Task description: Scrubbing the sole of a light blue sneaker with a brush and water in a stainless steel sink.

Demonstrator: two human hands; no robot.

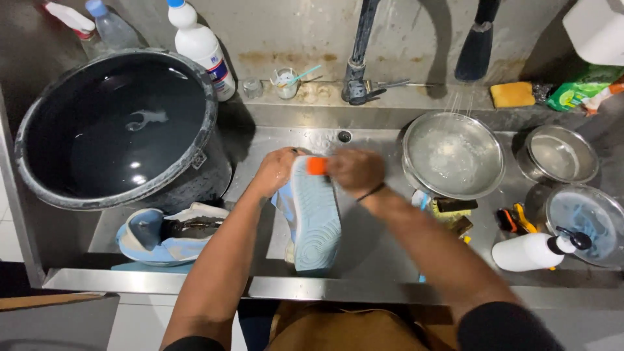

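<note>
A shoe-washing place is shown: a steel sink (390,257) with a tap (356,71), and beside it bowls (453,156) and brushes (513,220).

2 shoes (313,214) (170,235), 3 metal bowls (453,154) (561,153) (585,220), 1 big black tub (117,127), 4 bottles (203,47) (112,27) (65,16) (534,251), 1 yellow sponge (512,94).

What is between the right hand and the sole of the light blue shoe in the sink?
Only an orange brush. The right hand holds it against the sole of the light blue shoe, near the upper end. The left hand grips the shoe directly from the other side; nothing visible stands between them.
</note>
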